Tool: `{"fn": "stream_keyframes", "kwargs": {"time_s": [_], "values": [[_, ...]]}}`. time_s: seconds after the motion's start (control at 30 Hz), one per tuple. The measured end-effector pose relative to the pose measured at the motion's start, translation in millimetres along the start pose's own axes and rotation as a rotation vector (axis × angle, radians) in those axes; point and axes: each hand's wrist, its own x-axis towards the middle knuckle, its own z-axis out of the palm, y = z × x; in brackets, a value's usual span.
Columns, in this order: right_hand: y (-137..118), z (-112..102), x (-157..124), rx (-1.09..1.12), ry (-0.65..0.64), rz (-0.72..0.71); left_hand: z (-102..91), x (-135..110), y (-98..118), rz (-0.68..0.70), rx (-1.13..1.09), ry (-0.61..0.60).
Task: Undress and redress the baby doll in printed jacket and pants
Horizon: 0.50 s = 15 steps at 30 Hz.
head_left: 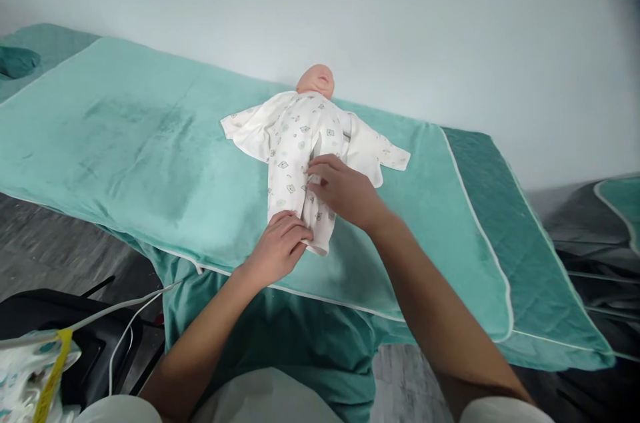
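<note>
A baby doll [316, 81] lies on its back on a green bed cover, its head toward the wall. A white baby outfit [291, 149] with small printed figures covers it from neck to feet, with two leg parts and sleeves spread to both sides. At the bottom of the legs, my left hand [281, 244] has its fingers curled over the hem. My right hand [345, 191] is higher up, with thumb and fingers closing on the fabric between the legs. The doll's arms and legs are hidden by the cloth.
The green cover [125, 136] has white piping and drapes over the bed's front edge. Behind stands a pale wall [400, 23]. At lower left, a black chair [95, 349] holds printed cloth [30, 369] and a yellow strap [53, 376]; white cords run beside it.
</note>
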Motion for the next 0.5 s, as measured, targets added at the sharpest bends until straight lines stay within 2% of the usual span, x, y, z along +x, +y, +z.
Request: {"fn": "stream_keyframes", "kwargs": {"time_s": [0.07,0.13,0.3,0.4,0.5], "values": [[-5.0,-3.1,22.2,-0.218,-0.197,-0.001,0.5,0.3,1.0,-0.017,-0.007,0.002],[-9.7,-3.8,37.7,-0.373,-0.305,-0.029,0.6,1.4,2.3,-0.020,0.007,0.010],[-14.7,5.1,56.7,-0.497,-0.288,0.040,0.4,5.2,8.0,-0.025,0.041,0.007],[-18.1,10.0,59.4,-0.498,-0.256,0.117,1.3,6.2,11.8,-0.053,0.027,-0.021],[-23.8,11.2,58.3,-0.505,-0.290,0.167,2.1,6.2,14.0,-0.047,0.018,-0.032]]}}
